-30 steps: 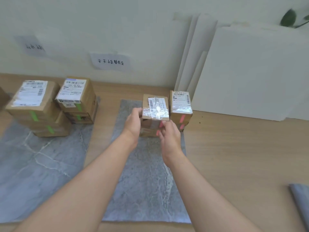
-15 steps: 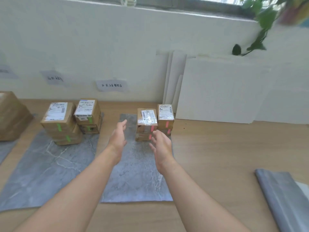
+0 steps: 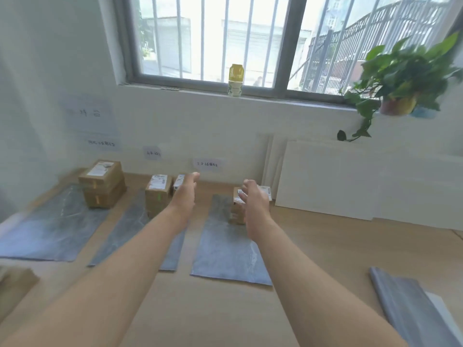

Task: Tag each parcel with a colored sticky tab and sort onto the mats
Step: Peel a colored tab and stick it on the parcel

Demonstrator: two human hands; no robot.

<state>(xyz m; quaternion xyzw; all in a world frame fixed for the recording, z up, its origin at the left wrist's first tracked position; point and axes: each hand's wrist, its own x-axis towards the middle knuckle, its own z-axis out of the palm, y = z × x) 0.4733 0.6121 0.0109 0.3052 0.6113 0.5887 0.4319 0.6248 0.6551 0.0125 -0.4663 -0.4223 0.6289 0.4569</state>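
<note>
Both empty hands (image 3: 220, 196) hover over marbled grey mats (image 3: 225, 246), cardboard parcels (image 3: 236, 211).

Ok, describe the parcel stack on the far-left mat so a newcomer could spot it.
Below the window's left end, the leftmost grey mat lies by the wall. The parcel stack stands at its far corner. It is the widest stack, with yellowish tabs, where the neighbouring stack shows a green one.

A home room: barred window (image 3: 213, 38), potted plant (image 3: 403, 81), wooden floor (image 3: 325, 246)
</note>
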